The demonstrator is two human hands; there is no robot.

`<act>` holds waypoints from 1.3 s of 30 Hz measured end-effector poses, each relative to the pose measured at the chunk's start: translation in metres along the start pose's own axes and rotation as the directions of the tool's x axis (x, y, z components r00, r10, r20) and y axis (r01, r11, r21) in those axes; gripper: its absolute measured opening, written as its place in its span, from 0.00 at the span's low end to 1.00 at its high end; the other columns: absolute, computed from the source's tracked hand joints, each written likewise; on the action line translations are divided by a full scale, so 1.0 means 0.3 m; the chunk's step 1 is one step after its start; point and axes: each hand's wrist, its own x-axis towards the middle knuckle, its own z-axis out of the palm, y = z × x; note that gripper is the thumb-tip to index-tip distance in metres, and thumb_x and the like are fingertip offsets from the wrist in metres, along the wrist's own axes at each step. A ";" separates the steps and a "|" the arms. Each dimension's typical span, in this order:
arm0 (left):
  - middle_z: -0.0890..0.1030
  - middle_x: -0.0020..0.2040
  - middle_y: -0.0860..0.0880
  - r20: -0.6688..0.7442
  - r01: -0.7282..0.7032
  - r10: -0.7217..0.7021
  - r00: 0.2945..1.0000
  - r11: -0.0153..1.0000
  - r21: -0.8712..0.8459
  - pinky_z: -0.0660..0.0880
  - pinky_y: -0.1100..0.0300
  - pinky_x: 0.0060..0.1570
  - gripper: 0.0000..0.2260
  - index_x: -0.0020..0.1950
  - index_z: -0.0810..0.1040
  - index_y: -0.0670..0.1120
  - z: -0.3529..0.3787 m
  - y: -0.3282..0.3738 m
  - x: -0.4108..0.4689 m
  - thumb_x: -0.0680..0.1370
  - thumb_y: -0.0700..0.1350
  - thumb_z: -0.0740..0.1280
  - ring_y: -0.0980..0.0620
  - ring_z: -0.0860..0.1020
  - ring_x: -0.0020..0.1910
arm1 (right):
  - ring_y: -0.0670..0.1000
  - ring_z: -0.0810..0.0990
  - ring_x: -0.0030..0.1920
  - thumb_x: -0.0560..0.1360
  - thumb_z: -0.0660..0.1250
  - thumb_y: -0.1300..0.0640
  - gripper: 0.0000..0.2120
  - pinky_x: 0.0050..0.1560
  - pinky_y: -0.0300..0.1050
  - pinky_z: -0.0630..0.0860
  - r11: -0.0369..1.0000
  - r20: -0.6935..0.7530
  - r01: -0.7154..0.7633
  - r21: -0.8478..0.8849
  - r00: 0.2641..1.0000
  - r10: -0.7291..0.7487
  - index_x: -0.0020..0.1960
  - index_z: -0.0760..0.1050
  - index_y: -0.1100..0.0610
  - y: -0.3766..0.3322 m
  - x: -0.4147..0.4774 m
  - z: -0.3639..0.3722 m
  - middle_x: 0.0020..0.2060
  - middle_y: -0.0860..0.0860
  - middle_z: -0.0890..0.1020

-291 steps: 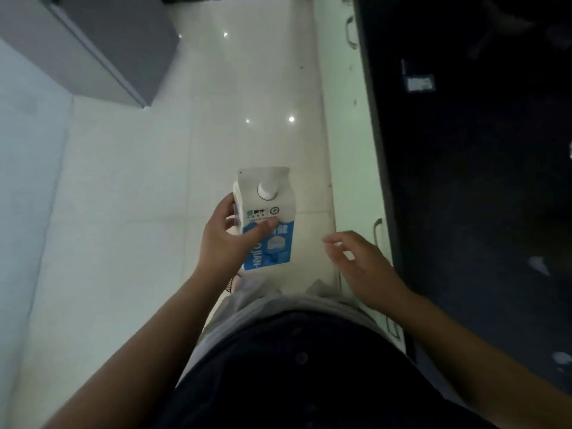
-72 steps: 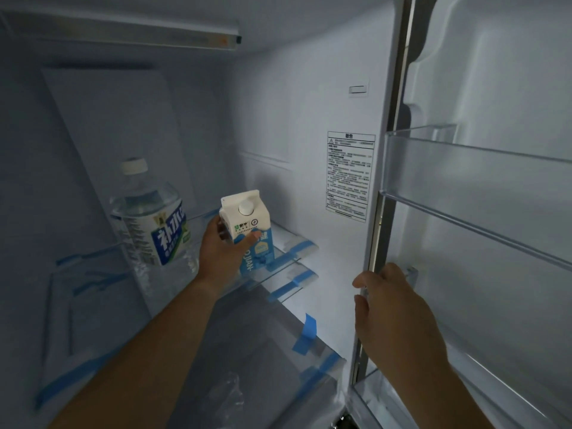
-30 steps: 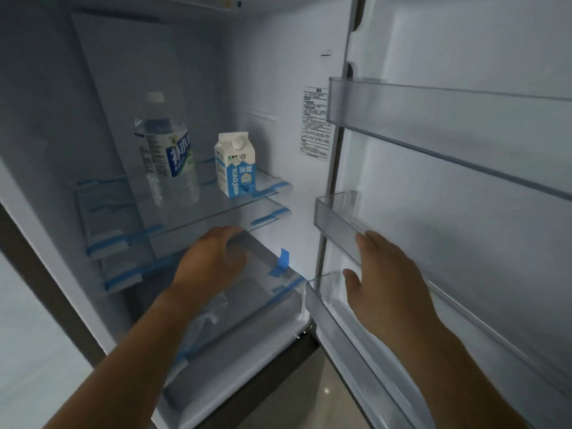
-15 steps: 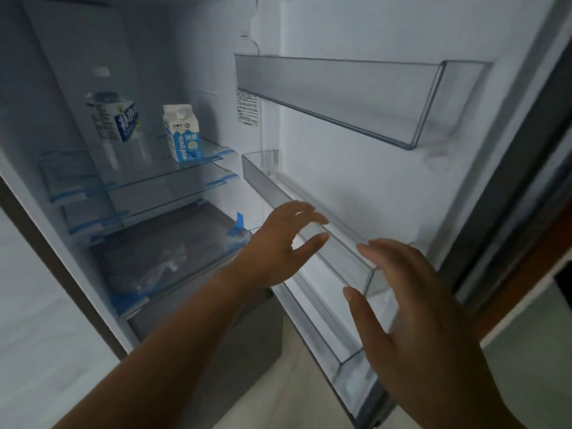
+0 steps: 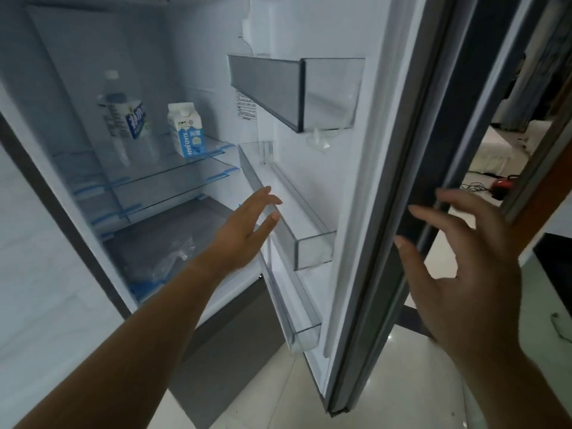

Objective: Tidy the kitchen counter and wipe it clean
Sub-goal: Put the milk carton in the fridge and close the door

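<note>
1. I see a printed paperboard milk carton, matt, with a smooth plastic cap.
2. The water bottle looks like clear plastic under a glossy label.
3. The glass shelf is smooth and see-through.
4. The door bins are clear glossy plastic.
5. The floor tiles shine.

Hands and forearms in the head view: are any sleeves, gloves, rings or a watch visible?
None. The left hand and right hand are bare, with no gloves, rings or other markings visible. Both forearms are uncovered down to the frame edge, with no sleeve, watch or band in view. Fingernails are short and unpainted.
</note>
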 end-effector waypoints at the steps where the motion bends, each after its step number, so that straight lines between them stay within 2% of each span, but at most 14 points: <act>1: 0.62 0.69 0.61 -0.008 0.023 -0.023 1.000 1.000 -0.004 0.56 0.80 0.56 0.16 0.66 0.67 0.57 -0.030 -0.007 -0.028 0.79 0.55 0.54 0.64 0.60 0.67 | 0.58 0.72 0.62 0.71 0.70 0.58 0.16 0.60 0.48 0.72 0.999 -0.019 0.033 0.010 0.999 -0.032 0.57 0.77 0.63 -0.020 -0.001 0.020 0.59 0.62 0.75; 3: 0.63 0.66 0.61 -0.024 0.065 -0.065 0.998 0.998 0.001 0.54 0.80 0.56 0.18 0.69 0.66 0.55 -0.094 -0.013 -0.091 0.79 0.54 0.55 0.65 0.60 0.65 | 0.60 0.69 0.65 0.72 0.70 0.62 0.18 0.61 0.57 0.73 0.990 -0.031 0.126 0.057 0.992 -0.124 0.60 0.74 0.64 -0.071 -0.009 0.073 0.63 0.62 0.71; 6: 0.66 0.64 0.60 -0.035 0.084 -0.084 0.996 0.996 0.010 0.55 0.83 0.55 0.18 0.70 0.66 0.54 -0.186 -0.024 -0.199 0.80 0.52 0.55 0.64 0.63 0.62 | 0.60 0.67 0.68 0.73 0.69 0.65 0.18 0.61 0.60 0.73 0.974 -0.044 0.176 0.141 0.984 -0.171 0.62 0.73 0.62 -0.185 -0.037 0.160 0.66 0.58 0.66; 7: 0.68 0.65 0.59 -0.032 0.097 -0.097 0.995 0.995 0.005 0.57 0.80 0.58 0.18 0.70 0.66 0.54 -0.217 -0.033 -0.238 0.80 0.52 0.55 0.63 0.65 0.63 | 0.61 0.67 0.68 0.73 0.69 0.65 0.19 0.61 0.60 0.73 0.972 -0.036 0.173 0.160 0.985 -0.169 0.63 0.72 0.61 -0.231 -0.049 0.188 0.67 0.58 0.66; 10: 0.67 0.71 0.54 0.012 0.171 -0.171 0.985 0.985 0.016 0.64 0.57 0.68 0.22 0.72 0.62 0.57 -0.312 -0.072 -0.344 0.79 0.57 0.56 0.56 0.67 0.68 | 0.61 0.65 0.69 0.73 0.68 0.66 0.21 0.65 0.57 0.71 0.964 -0.038 0.202 0.173 0.979 -0.199 0.64 0.71 0.58 -0.364 -0.074 0.269 0.67 0.58 0.66; 12: 0.68 0.72 0.52 0.021 0.218 -0.219 0.976 0.975 0.053 0.65 0.53 0.68 0.24 0.73 0.61 0.56 -0.381 -0.103 -0.405 0.77 0.59 0.56 0.53 0.67 0.69 | 0.60 0.65 0.69 0.72 0.69 0.67 0.22 0.63 0.56 0.72 0.950 -0.053 0.209 0.232 0.978 -0.202 0.64 0.69 0.57 -0.447 -0.081 0.327 0.67 0.57 0.64; 15: 0.71 0.69 0.51 -0.030 0.246 -0.244 0.969 0.963 0.106 0.69 0.55 0.65 0.24 0.71 0.65 0.54 -0.489 -0.144 -0.481 0.77 0.60 0.57 0.52 0.72 0.65 | 0.56 0.66 0.69 0.72 0.69 0.68 0.24 0.62 0.51 0.74 0.912 -0.074 0.226 0.342 0.974 -0.214 0.65 0.67 0.58 -0.560 -0.084 0.414 0.67 0.57 0.63; 18: 0.72 0.68 0.53 -0.099 0.244 -0.233 0.967 0.962 0.121 0.67 0.63 0.60 0.20 0.70 0.66 0.54 -0.574 -0.171 -0.535 0.78 0.54 0.59 0.59 0.70 0.60 | 0.49 0.61 0.72 0.72 0.69 0.68 0.25 0.68 0.39 0.66 0.874 -0.055 0.267 0.406 0.962 -0.268 0.66 0.65 0.62 -0.640 -0.081 0.512 0.67 0.59 0.62; 21: 0.70 0.69 0.55 -0.165 0.276 -0.255 0.953 0.953 0.127 0.65 0.69 0.56 0.21 0.70 0.65 0.57 -0.627 -0.209 -0.556 0.77 0.54 0.60 0.62 0.67 0.59 | 0.55 0.62 0.71 0.73 0.68 0.60 0.27 0.70 0.43 0.64 0.858 0.011 0.228 0.460 0.965 -0.262 0.69 0.62 0.62 -0.703 -0.065 0.634 0.69 0.59 0.61; 26: 0.66 0.72 0.57 -0.220 0.365 -0.330 0.918 0.920 0.145 0.67 0.59 0.65 0.23 0.71 0.63 0.59 -0.654 -0.270 -0.519 0.76 0.55 0.61 0.54 0.67 0.69 | 0.55 0.60 0.71 0.74 0.67 0.53 0.31 0.72 0.41 0.59 0.842 0.039 0.217 0.494 0.962 -0.270 0.71 0.57 0.59 -0.798 -0.022 0.827 0.70 0.55 0.60; 30: 0.68 0.67 0.62 -0.302 0.391 -0.336 0.892 0.909 0.145 0.67 0.65 0.63 0.25 0.71 0.63 0.58 -0.664 -0.302 -0.480 0.74 0.57 0.61 0.62 0.68 0.64 | 0.55 0.61 0.71 0.74 0.65 0.46 0.30 0.73 0.42 0.56 0.808 0.022 0.277 0.521 0.941 -0.337 0.71 0.59 0.55 -0.833 0.012 0.942 0.70 0.53 0.61; 32: 0.67 0.63 0.65 -0.354 0.439 -0.378 0.855 0.892 0.107 0.68 0.67 0.60 0.28 0.71 0.62 0.59 -0.664 -0.318 -0.456 0.71 0.61 0.59 0.65 0.67 0.61 | 0.55 0.61 0.71 0.74 0.65 0.45 0.30 0.72 0.45 0.58 0.788 0.036 0.311 0.531 0.921 -0.388 0.71 0.59 0.53 -0.836 0.036 0.999 0.71 0.53 0.60; 35: 0.67 0.67 0.63 -0.435 0.525 -0.462 0.773 0.851 0.027 0.70 0.65 0.59 0.32 0.71 0.60 0.61 -0.655 -0.356 -0.418 0.68 0.63 0.60 0.62 0.68 0.63 | 0.57 0.59 0.73 0.74 0.65 0.45 0.29 0.70 0.53 0.62 0.781 0.071 0.309 0.543 0.910 -0.409 0.71 0.61 0.51 -0.801 0.068 1.097 0.72 0.54 0.60; 39: 0.69 0.69 0.58 -0.528 0.607 -0.515 0.675 0.795 0.001 0.70 0.69 0.55 0.29 0.69 0.61 0.63 -0.634 -0.405 -0.387 0.67 0.62 0.61 0.62 0.70 0.59 | 0.57 0.54 0.74 0.75 0.63 0.44 0.29 0.68 0.61 0.65 0.798 0.126 0.313 0.515 0.893 -0.432 0.72 0.61 0.52 -0.727 0.100 1.226 0.74 0.55 0.56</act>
